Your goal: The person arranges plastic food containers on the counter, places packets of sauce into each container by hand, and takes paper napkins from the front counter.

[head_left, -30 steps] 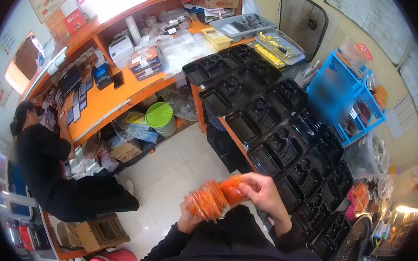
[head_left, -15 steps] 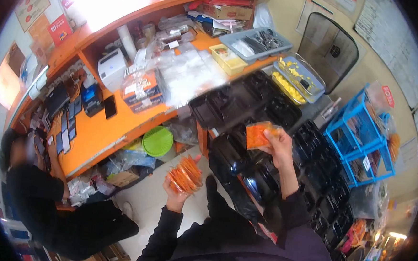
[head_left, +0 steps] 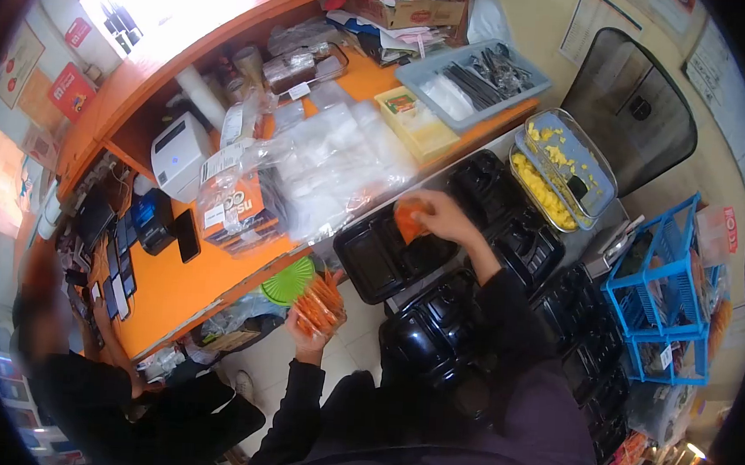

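Note:
My left hand (head_left: 309, 338) is wrapped round a stack of flat clear packets with orange contents (head_left: 320, 304), held low in front of the orange desk. In my right hand (head_left: 443, 217) is a single orange packet (head_left: 409, 221), pinched by its edge over a black compartment tray (head_left: 377, 254) at the far end of the rows. More black trays (head_left: 521, 246) lie beside and nearer to me, partly hidden by my right arm.
Clear plastic bags (head_left: 334, 158) lie on the orange desk (head_left: 169, 284). Beyond are a grey bin of cutlery (head_left: 475, 85) and containers of yellow pieces (head_left: 545, 192). Blue baskets (head_left: 654, 292) stand right. A co-worker (head_left: 90, 394) sits at left.
The view has shifted nearer the desk's far end. My right hand has drawn one packet from the stack and carried it away to the far tray; my left hand keeps the rest.

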